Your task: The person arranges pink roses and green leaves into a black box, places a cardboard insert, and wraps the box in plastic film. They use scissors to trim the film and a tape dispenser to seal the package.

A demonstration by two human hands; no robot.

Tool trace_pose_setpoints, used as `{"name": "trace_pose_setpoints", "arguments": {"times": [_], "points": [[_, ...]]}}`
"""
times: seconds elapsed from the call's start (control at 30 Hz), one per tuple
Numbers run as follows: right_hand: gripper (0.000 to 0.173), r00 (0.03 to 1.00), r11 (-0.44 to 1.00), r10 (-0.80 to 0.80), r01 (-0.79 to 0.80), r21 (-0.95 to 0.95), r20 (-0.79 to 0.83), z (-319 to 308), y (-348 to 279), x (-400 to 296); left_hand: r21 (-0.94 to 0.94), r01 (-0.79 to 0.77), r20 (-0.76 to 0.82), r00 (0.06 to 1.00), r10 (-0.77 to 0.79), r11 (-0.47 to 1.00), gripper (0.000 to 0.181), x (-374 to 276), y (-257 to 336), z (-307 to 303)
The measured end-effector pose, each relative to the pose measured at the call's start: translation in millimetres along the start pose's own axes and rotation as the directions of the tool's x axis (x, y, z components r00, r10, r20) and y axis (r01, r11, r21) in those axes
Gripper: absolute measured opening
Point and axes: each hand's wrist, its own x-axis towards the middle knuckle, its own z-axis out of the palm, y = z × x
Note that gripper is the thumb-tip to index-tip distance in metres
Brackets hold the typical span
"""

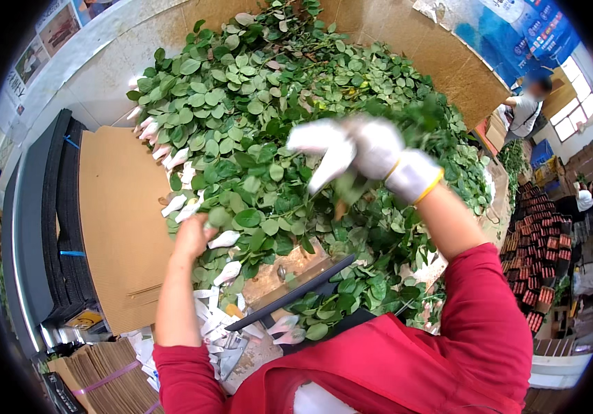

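Note:
My right hand [378,150], in a white glove with a yellow edge, is raised over the leafy stems and blurred by motion. It is shut on flower stems whose heads wear white sleeves [334,161]. My bare left hand [191,237] reaches to the left edge of a large heap of green-leaved cut flower stems [270,124], likely roses. Its fingers are at a white-sleeved flower head [189,209] and a leaf; whether they grip is hidden. Other sleeved heads [224,239] stick out close by.
A tan corrugated cardboard sheet [120,222] leans at the left against stacked black sheets [61,207]. A dark bar [291,292] crosses before me over a wooden board [281,274]. White paper strips [219,331] and bundled cardboard [107,375] lie below. A person [527,111] stands at the far right.

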Motion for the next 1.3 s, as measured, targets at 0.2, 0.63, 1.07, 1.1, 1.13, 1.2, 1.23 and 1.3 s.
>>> {"name": "trace_pose_setpoints", "arguments": {"times": [0.2, 0.63, 1.07, 1.1, 1.13, 1.2, 1.23, 1.3], "points": [[0.032, 0.607, 0.922, 0.095, 0.245, 0.3, -0.789, -168, 25, 63, 0.438, -0.187, -0.763, 0.44, 0.474, 0.879, 0.042, -55, 55, -103], [0.063, 0.873, 0.87, -0.44, 0.357, 0.341, 0.209, -5, -176, 22, -0.759, -0.407, -0.44, 0.896, 0.059, 0.508, 0.028, -128, 64, -53], [0.036, 0.742, 0.74, -0.667, 0.651, 0.168, 0.063, -17, -184, -4, -0.07, -0.169, -0.688, 0.722, 0.075, 0.983, 0.037, -280, 113, -82], [0.035, 0.683, 0.683, -0.726, 0.706, 0.185, 0.076, -18, -191, -5, -0.116, -0.385, -0.688, 0.696, 0.205, 0.916, 0.039, -282, 119, -82], [0.035, 0.654, 0.65, -0.755, 0.737, 0.187, 0.048, -20, -196, -4, -0.123, -0.436, -0.665, 0.703, 0.252, 0.892, 0.04, -286, 127, -83], [0.035, 0.576, 0.586, -0.81, 0.786, 0.198, 0.113, -25, -202, -4, 0.021, -0.55, -0.513, 0.711, 0.482, 0.835, 0.041, -301, 136, -91], [0.035, 0.62, 0.616, -0.784, 0.769, 0.168, 0.034, -27, -204, -4, 0.076, -0.574, -0.451, 0.71, 0.541, 0.815, 0.041, -313, 136, -99], [0.035, 0.66, 0.655, -0.75, 0.749, 0.098, -0.029, -33, -203, -4, 0.045, -0.437, -0.279, 0.858, 0.432, 0.898, 0.037, -323, 135, -112]]}}
